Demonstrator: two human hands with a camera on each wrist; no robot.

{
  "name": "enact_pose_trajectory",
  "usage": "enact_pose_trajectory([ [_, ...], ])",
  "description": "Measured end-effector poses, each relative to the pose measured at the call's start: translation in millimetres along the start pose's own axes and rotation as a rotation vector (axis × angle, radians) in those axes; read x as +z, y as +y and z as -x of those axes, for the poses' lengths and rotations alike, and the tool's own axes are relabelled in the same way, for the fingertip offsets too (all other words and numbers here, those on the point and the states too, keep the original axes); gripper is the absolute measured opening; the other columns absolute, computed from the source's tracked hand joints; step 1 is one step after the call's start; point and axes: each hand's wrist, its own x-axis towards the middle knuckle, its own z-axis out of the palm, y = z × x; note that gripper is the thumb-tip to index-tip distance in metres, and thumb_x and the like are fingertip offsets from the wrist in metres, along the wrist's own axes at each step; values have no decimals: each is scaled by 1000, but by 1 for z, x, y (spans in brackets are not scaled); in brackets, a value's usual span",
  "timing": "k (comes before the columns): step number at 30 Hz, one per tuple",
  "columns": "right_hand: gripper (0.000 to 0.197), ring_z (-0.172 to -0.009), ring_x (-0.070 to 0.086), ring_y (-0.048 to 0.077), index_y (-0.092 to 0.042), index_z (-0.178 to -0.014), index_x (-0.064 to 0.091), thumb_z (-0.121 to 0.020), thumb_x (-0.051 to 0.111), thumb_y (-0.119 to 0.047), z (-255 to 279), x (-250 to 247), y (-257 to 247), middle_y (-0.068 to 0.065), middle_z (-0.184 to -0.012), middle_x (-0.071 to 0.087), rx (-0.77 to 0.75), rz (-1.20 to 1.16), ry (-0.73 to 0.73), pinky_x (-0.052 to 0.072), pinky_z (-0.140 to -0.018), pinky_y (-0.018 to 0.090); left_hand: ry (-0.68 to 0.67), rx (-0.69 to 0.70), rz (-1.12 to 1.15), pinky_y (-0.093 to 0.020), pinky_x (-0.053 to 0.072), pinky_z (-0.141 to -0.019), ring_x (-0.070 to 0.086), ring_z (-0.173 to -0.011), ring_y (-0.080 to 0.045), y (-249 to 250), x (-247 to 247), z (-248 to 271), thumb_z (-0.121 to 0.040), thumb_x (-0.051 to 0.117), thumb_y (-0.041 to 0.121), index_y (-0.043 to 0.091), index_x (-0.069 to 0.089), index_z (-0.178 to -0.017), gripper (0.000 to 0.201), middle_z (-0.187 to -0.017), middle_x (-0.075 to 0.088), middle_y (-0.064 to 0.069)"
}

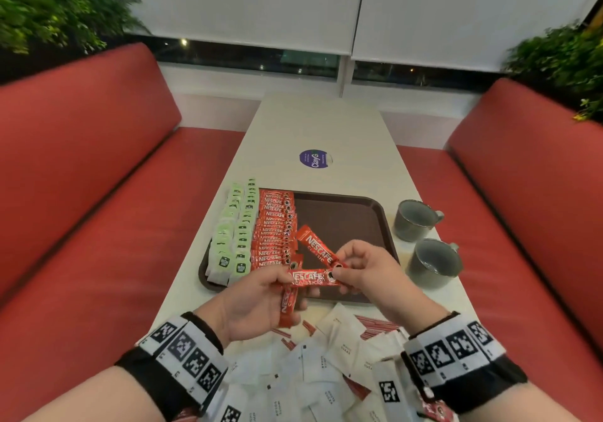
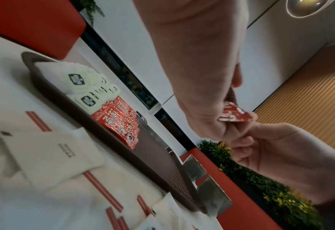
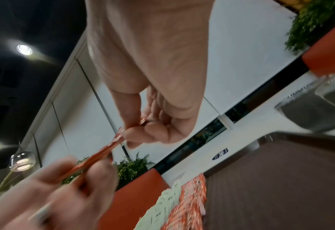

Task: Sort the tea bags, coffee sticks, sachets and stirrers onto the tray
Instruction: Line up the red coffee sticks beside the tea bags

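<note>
Mugs (image 1: 417,219) flank tray (image 1: 342,206); sachets (image 1: 313,366) litter table (image 1: 293,121) nearby.

Sachet pile (image 1: 326,372) cut off below

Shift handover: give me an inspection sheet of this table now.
Surface: white table, purple round sticker.
Job's things: brown tray holds two tea bag rows and a coffee stick row; white sachets and red stirrers lie off it.
Clutter: two grey cups.
Grips: left hand and right hand each hold coffee sticks.
Cables: nothing seen.
Surroundings: red benches, plants, window blinds.
</note>
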Motion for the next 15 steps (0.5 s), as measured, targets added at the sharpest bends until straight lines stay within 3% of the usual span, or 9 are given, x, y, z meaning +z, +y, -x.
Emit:
enact_pose_trajectory([
  [3, 18, -52, 55, 8, -13, -78, 61, -81, 69, 3, -6, -8, -14, 0, -61, 62, -30, 214, -150, 45, -54, 17, -144, -126, -156, -29, 49, -57, 62, -72, -24, 3, -5, 6, -80, 51, 10, 7, 50, -120, 40, -97, 65, -19],
  [6, 17, -54, 54, 6, -16, -77, 62, -81, 71, -2, -11, -2, -19, -2, -63, 62, -63, 364, -213, 44, -58, 17, -189, -188, -284, -29, 51, -58, 63, -68, -21, 5, -5, 5, -83, 53, 6, 8, 49, -118, 35, -93, 65, -17],
  [11, 11, -56, 54, 3, -15, -80, 65, -89, 64, -9, -7, -5, -21, -5, -60, 64, -166, 269, -64, 43, -60, 18, -41, -147, -268, -24, 43, -50, 48, -52, -13, 6, -9, 4, -87, 42, -7, 6, 52, -104, 23, -71, 54, -6],
  [13, 9, -57, 54, 1, -15, -82, 67, -89, 64, -10, 0, -10, -26, -7, -61, 63, -165, 310, -151, 41, -60, 13, -4, -143, -196, -20, 36, -46, 40, -49, -10, 8, -13, 4, -89, 45, 5, 7, 49, -99, 11, -67, 49, -3],
  [15, 10, -58, 53, 1, -18, -80, 68, -86, 68, -11, 4, -9, -27, -8, -61, 63, -149, 443, -244, 41, -59, 12, -73, -174, -178, -19, 33, -45, 36, -49, -9, 5, -12, 5, -91, 51, 29, 8, 46, -98, 23, -68, 47, -2],
])
